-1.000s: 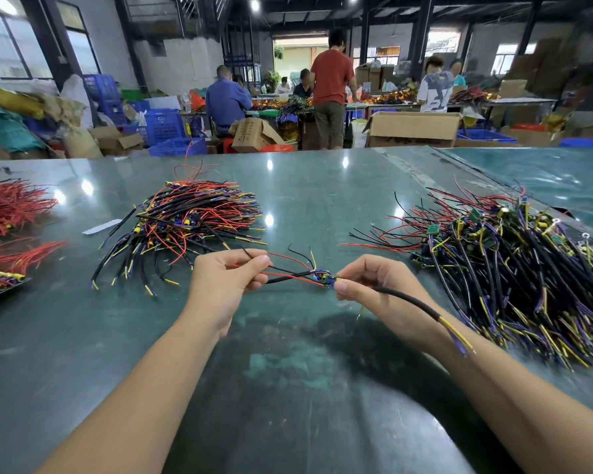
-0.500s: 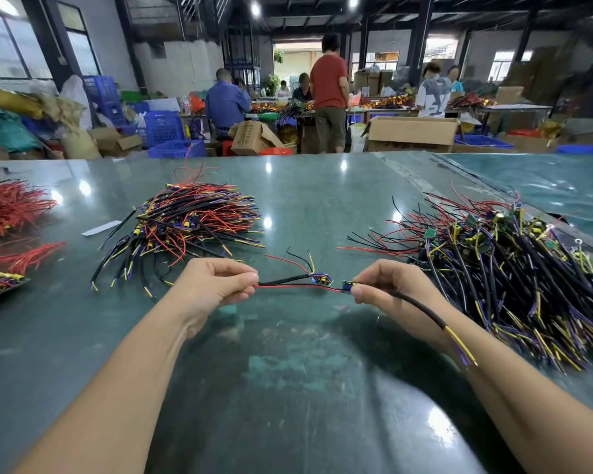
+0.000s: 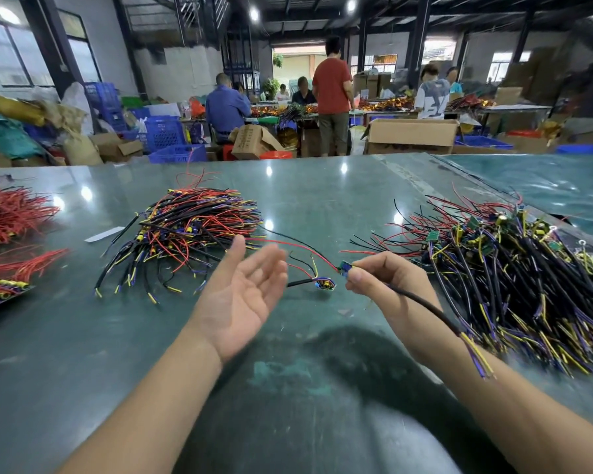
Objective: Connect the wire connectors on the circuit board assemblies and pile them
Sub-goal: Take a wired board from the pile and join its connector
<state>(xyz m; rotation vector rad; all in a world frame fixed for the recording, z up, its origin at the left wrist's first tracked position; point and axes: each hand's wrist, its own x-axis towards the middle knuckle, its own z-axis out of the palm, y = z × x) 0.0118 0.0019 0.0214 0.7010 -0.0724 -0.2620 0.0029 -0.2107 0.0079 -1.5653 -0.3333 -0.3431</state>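
Head view, right hand: the right hand (image 3: 387, 285) pinches the small circuit board (image 3: 343, 269) between thumb and fingers; the black cable (image 3: 425, 307) runs back over the wrist.
Head view, left hand: the left hand (image 3: 243, 295) is spread, palm up, and holds nothing.
Second piece: another small board with connector (image 3: 325, 285) hangs between the two hands, low over the green table (image 3: 288, 388); I cannot tell if it is joined to the first.
Step, my judgement: take the hanging piece near its plug, not by the thin wires, and press it straight in.
Finished pile: the left pile (image 3: 192, 227) is near, beyond the left hand.
Supply: the right heap (image 3: 514, 275) is just beside the right hand.
Open room: bare table lies under the forearms; loose wire ends of both piles can catch.
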